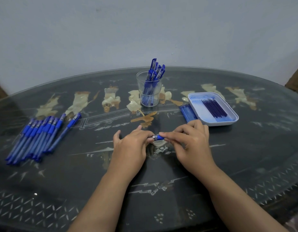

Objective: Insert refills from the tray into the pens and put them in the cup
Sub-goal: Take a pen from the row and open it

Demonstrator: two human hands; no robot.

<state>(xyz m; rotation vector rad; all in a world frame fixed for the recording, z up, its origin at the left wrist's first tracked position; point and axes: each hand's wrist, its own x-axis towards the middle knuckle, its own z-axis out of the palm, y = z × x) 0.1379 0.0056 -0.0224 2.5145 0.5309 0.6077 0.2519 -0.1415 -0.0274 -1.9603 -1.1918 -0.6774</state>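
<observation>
Both hands hold one blue pen (158,137) level over the middle of the table. My left hand (133,144) grips its left part, my right hand (188,139) pinches the blue grip section; most of the pen is hidden by my fingers. A clear plastic cup (149,89) stands at the back centre with several blue pens upright in it. At the right, a white tray (212,108) holds several dark blue refills (214,108). Several blue pens (39,138) lie in a pile at the left.
A small bundle of blue refills (188,113) lies against the tray's left side. The table (161,190) is dark, glass-topped and patterned, with a curved edge in front. A pale wall rises behind it.
</observation>
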